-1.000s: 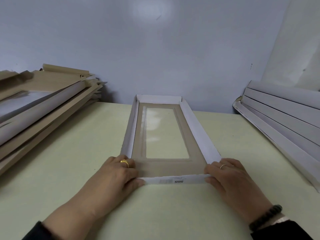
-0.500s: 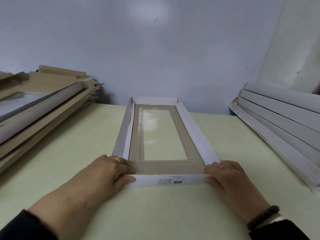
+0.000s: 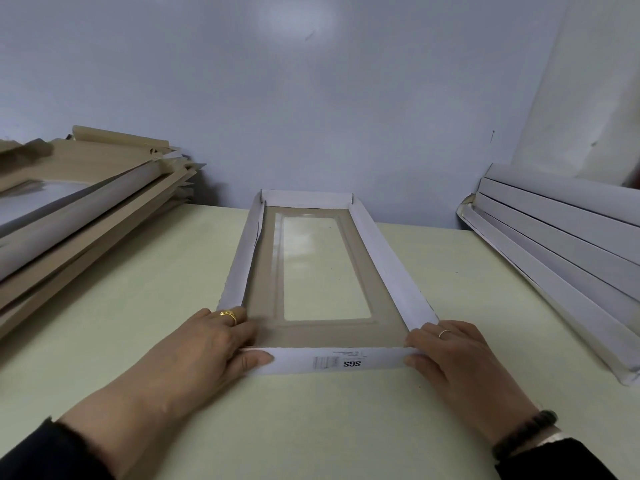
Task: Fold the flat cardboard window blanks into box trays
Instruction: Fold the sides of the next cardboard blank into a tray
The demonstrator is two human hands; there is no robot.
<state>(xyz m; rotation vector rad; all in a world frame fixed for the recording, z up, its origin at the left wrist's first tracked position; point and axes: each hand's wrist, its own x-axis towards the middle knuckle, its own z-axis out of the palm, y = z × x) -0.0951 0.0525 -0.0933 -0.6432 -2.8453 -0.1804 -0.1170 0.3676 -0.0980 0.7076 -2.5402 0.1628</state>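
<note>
Head view, looking forward and down at a pale green table. The left forearm and its dark sleeve are cut off by the lower left corner of the frame, and the right sleeve by the lower right. The fingertips of both hands are partly hidden where they wrap the near corners of the cardboard tray. The small print beside the "SGS" mark on the near flap is too fine to read.

The tray lies in the middle of the table, its long axis running straight away from the person toward the blue-grey wall, its far end near that wall. Its four white side flaps stand raised around a brown floor with a clear rectangular window; the left wall leans slightly and shows a loose inner layer near its far end.

The left hand, bearing a gold ring, grips the near left corner, thumb pressed on the outer face of the near flap and fingers curled over the side wall. The right hand, with a thin ring and a dark bead bracelet, holds the near right corner likewise.

A stack of brown flat blanks is cropped by the left edge. A pile of white folded trays is cropped by the right edge.
</note>
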